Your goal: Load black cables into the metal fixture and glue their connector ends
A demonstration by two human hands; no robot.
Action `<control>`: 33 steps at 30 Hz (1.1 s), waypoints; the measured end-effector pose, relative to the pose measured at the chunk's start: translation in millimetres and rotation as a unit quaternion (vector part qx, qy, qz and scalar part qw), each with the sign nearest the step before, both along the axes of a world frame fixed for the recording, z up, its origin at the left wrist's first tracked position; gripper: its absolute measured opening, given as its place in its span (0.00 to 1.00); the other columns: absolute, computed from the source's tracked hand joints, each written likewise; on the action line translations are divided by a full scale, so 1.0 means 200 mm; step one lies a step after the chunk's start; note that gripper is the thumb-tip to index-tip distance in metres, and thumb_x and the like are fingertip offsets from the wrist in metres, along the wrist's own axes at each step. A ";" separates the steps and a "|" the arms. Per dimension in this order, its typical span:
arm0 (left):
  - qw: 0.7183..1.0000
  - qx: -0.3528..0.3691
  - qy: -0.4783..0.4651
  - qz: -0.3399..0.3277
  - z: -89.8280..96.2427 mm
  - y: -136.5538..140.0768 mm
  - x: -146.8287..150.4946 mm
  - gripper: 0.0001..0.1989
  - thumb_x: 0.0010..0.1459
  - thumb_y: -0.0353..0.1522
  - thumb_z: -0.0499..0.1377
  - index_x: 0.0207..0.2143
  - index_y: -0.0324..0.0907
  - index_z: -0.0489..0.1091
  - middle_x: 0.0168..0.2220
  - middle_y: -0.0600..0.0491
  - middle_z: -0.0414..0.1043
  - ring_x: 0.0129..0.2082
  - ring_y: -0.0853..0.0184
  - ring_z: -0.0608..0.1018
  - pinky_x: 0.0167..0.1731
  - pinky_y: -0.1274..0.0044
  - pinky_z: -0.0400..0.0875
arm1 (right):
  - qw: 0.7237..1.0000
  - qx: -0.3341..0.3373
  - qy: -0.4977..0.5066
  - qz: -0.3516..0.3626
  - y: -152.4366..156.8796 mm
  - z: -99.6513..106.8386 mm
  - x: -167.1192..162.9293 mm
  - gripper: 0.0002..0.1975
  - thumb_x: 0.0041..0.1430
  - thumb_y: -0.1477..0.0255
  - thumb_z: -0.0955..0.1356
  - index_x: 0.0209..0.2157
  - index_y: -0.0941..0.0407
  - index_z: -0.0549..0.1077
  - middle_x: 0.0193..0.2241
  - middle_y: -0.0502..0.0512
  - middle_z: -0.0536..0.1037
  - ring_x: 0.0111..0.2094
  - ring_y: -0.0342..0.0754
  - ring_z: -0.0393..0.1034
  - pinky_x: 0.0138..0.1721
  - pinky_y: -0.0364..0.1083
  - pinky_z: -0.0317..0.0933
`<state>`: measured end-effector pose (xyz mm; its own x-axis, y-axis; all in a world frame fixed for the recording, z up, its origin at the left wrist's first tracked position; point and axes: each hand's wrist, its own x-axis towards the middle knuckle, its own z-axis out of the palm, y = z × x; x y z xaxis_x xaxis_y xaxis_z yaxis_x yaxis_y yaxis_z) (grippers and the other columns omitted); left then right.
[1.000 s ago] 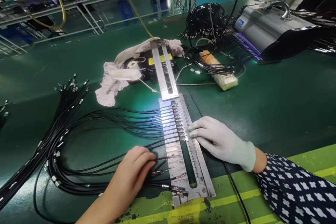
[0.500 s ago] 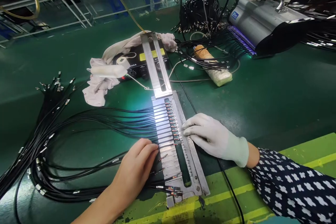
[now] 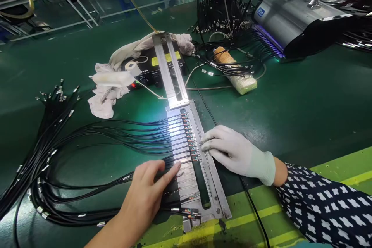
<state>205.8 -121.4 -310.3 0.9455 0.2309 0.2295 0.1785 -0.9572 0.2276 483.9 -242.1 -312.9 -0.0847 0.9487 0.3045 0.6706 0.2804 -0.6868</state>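
Observation:
A slotted metal fixture (image 3: 213,186) lies on the bench, with several black cables (image 3: 139,124) set side by side across its grooves. Their stripped ends with small coloured wires show over the slot. My bare left hand (image 3: 145,190) is at the fixture's left edge; its thumb reaches onto the grooved plate by the lowest cable of the row, apart from the bent index finger. My right hand (image 3: 236,153), in a white glove, has its bent fingertips pressed on the fixture's right rail. More cable ends with connectors (image 3: 192,213) rest at the fixture's near end.
Beyond the fixture, a slotted metal cover (image 3: 162,60) leans over a black control box (image 3: 149,79) with a white cloth (image 3: 101,106). A bundle of cables (image 3: 43,155) loops at left. A taped roll (image 3: 235,71) and a grey machine with purple light (image 3: 293,21) stand at right.
My left thumb and index finger have gone from together to apart, with the thumb now stretched over the plate. My right hand stays on the rail. The view has shifted slightly.

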 end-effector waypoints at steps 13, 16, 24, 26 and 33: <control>0.976 -0.183 0.073 0.097 0.14 -0.08 -0.22 0.14 0.63 0.37 0.60 0.50 0.45 0.66 0.41 0.54 0.72 0.41 0.71 0.74 0.42 0.83 0.70 | 0.998 -0.049 -0.027 -0.033 -0.15 0.00 -0.06 0.10 0.68 0.75 0.62 0.45 0.52 0.73 0.59 0.51 0.68 0.56 0.49 0.64 0.55 0.54 0.63; 0.952 -0.263 0.131 0.090 0.18 -0.06 -0.28 0.05 0.65 0.34 0.56 0.42 0.45 0.70 0.37 0.55 0.73 0.38 0.73 0.75 0.38 0.86 0.70 | 0.998 -0.051 -0.011 -0.047 -0.15 -0.02 -0.06 0.10 0.69 0.74 0.62 0.46 0.50 0.73 0.58 0.49 0.69 0.57 0.48 0.63 0.57 0.54 0.63; 0.940 -0.321 0.066 0.093 0.24 -0.03 -0.26 0.04 0.65 0.31 0.56 0.37 0.44 0.70 0.36 0.57 0.73 0.38 0.77 0.75 0.39 0.89 0.69 | 0.996 -0.073 0.004 -0.059 -0.14 -0.02 -0.05 0.10 0.69 0.72 0.62 0.45 0.49 0.74 0.58 0.46 0.70 0.57 0.47 0.64 0.57 0.54 0.63; 0.949 -0.298 0.026 0.102 0.24 -0.02 -0.25 0.03 0.65 0.29 0.56 0.39 0.45 0.69 0.37 0.57 0.72 0.39 0.76 0.75 0.40 0.89 0.69 | 0.996 -0.071 0.005 -0.059 -0.14 -0.02 -0.05 0.10 0.69 0.72 0.62 0.44 0.49 0.74 0.58 0.46 0.70 0.57 0.47 0.65 0.57 0.53 0.64; 0.985 -0.153 0.003 0.086 0.12 -0.08 -0.06 0.11 0.64 0.28 0.57 0.49 0.45 0.66 0.44 0.54 0.70 0.45 0.71 0.71 0.47 0.80 0.66 | 0.997 -0.047 0.012 -0.058 -0.13 -0.02 -0.05 0.11 0.68 0.75 0.62 0.45 0.52 0.75 0.56 0.51 0.72 0.56 0.48 0.68 0.58 0.52 0.65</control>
